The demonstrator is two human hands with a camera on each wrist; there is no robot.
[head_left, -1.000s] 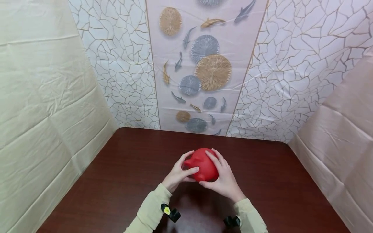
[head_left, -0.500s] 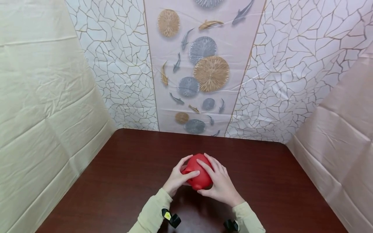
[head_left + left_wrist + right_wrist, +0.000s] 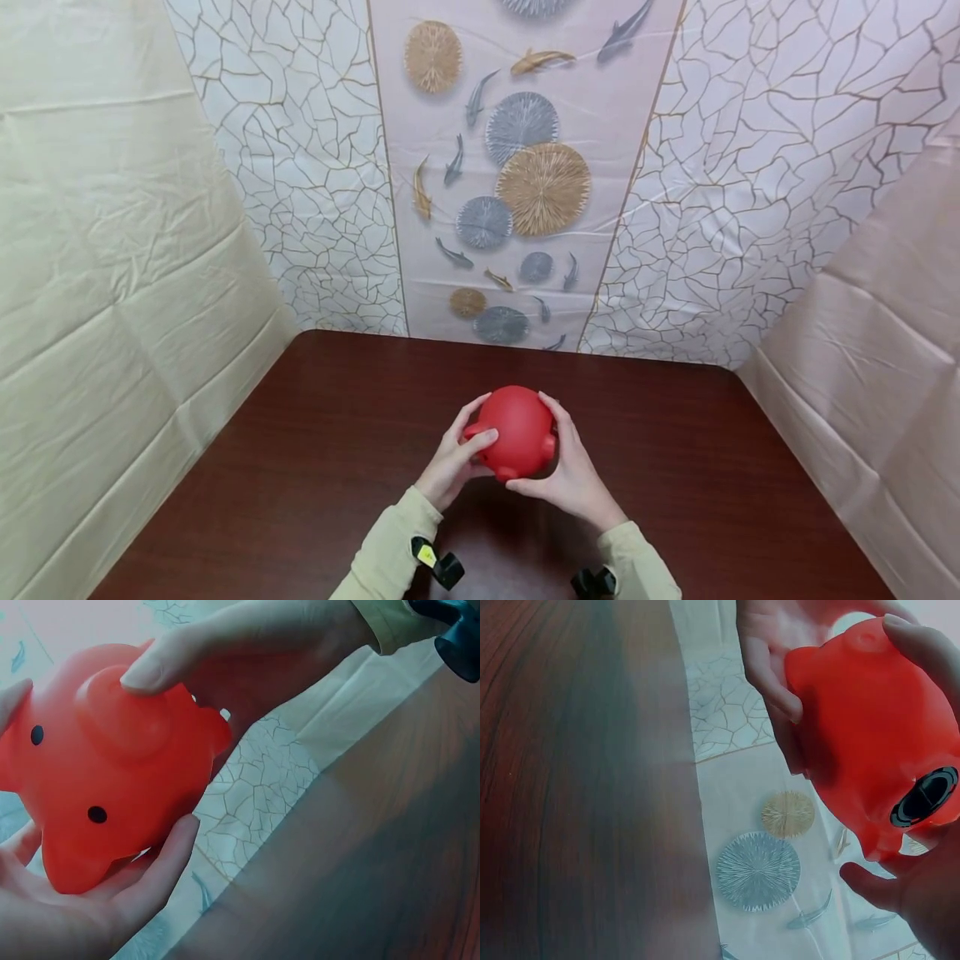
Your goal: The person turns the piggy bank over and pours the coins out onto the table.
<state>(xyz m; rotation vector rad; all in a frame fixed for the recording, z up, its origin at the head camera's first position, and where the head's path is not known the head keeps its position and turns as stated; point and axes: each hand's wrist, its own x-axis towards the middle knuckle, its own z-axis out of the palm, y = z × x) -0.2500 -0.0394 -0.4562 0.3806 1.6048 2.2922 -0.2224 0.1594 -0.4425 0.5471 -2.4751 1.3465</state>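
Above the dark tabletop (image 3: pixel 315 467), near its middle, a person is holding a red pig-shaped toy (image 3: pixel 516 431) up between both hands. The left hand (image 3: pixel 452 460) and right hand (image 3: pixel 572 475) are cupping it from either side, fingers (image 3: pixel 154 664) curling round its body. It is looking light, hollow and smooth, probably a little soft, so cradling the round flanks seems safest. Only the right wrist view is showing a black plug hole (image 3: pixel 925 796) underneath; only the left wrist view is showing its dot eyes (image 3: pixel 97 814) and snout (image 3: pixel 120 712)
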